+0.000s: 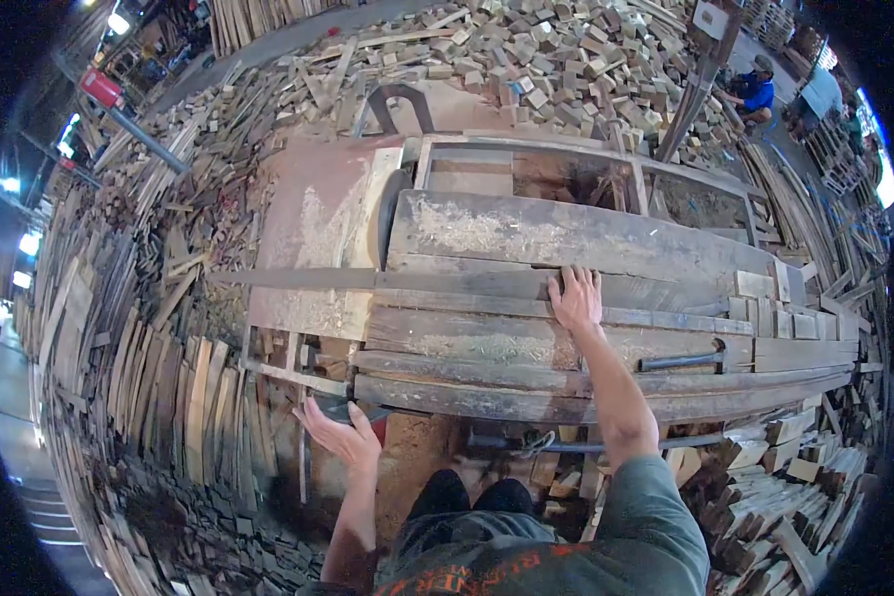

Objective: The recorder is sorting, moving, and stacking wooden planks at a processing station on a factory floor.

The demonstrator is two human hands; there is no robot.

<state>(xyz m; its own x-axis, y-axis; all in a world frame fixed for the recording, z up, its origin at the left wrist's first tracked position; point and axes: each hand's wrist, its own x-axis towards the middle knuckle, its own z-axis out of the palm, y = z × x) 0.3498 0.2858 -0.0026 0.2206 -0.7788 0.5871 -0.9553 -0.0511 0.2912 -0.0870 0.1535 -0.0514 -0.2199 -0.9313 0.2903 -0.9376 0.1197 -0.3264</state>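
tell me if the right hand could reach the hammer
Likely yes: the hammer lies uncovered on the planks, near the right hand, which would first have to leave the long board under it.

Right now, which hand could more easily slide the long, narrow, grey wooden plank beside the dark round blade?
Probably the right hand: it rests on the wooden plank. The left hand is open and away from it.

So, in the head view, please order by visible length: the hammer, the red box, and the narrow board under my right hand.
1. Narrow board under your right hand
2. Hammer
3. Red box, farther away
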